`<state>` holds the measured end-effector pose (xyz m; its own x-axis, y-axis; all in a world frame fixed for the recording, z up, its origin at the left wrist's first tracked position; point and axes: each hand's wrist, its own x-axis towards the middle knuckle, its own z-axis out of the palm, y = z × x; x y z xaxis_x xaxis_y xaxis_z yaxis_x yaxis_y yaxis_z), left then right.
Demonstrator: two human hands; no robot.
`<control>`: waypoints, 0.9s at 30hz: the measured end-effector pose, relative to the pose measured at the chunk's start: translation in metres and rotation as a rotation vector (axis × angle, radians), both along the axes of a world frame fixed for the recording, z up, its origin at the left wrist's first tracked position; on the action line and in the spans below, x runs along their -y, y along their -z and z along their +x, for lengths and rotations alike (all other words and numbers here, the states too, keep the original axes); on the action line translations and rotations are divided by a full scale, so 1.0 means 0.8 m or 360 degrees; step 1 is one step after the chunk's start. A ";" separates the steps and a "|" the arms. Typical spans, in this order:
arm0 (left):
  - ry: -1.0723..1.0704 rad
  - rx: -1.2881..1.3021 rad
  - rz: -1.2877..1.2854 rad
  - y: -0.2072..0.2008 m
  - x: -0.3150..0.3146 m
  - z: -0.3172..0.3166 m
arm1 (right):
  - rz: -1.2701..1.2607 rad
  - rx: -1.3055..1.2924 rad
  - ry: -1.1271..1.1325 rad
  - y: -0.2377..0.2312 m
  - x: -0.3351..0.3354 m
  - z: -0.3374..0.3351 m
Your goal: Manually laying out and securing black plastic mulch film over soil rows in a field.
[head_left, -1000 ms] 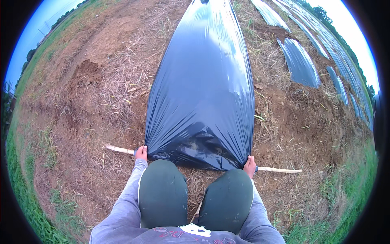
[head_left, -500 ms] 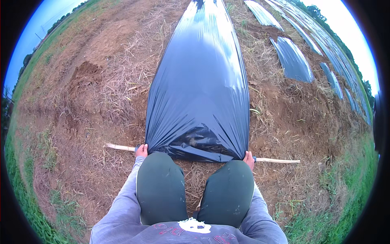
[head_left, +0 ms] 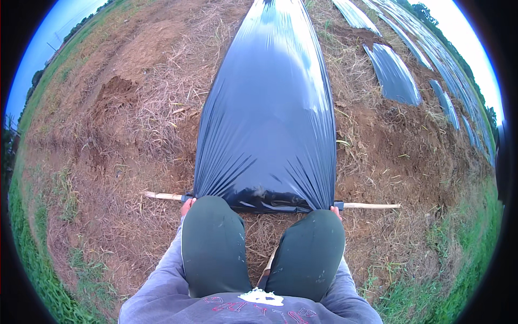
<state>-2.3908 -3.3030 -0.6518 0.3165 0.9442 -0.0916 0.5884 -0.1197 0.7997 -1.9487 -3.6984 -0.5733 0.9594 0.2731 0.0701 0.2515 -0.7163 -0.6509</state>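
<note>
A long sheet of black plastic film (head_left: 270, 119) lies stretched away from me over a soil bed. Its near end is wrapped on a roll that turns on a pale wooden stick (head_left: 372, 206), which pokes out on both sides. My left hand (head_left: 187, 205) grips the stick at the roll's left end. At the right end my right hand (head_left: 336, 211) grips it too, mostly hidden behind my knee. Both knees in dark green trousers (head_left: 216, 243) are bent just behind the roll and cover most of my hands.
Dry straw and bare brown soil (head_left: 135, 140) flank the film on both sides. More strips of black film (head_left: 394, 75) cover parallel beds at the right. Green grass (head_left: 43, 270) borders the field at the left and lower right.
The roll and both hands have come closer to my knees, which now hide more of the hands. The film stretches longer ahead.
</note>
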 end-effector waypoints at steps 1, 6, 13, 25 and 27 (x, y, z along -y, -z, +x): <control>-0.0039 0.0012 -0.0061 -0.001 0.003 -0.002 | 0.0013 0.0001 0.0000 0.000 0.000 -0.002; -0.0106 0.0167 -0.0098 -0.022 0.017 0.007 | 0.0069 0.0057 -0.0023 0.000 -0.007 -0.006; -0.0095 0.0141 -0.0040 -0.045 0.024 0.005 | 0.0096 0.0050 -0.0030 -0.005 -0.004 -0.004; -0.0067 0.0141 0.0022 -0.048 0.018 0.009 | 0.0153 0.0108 -0.0035 -0.027 -0.011 -0.002; -0.0061 0.0137 0.0042 -0.043 0.016 0.007 | 0.0135 0.0117 -0.0032 -0.027 -0.009 -0.004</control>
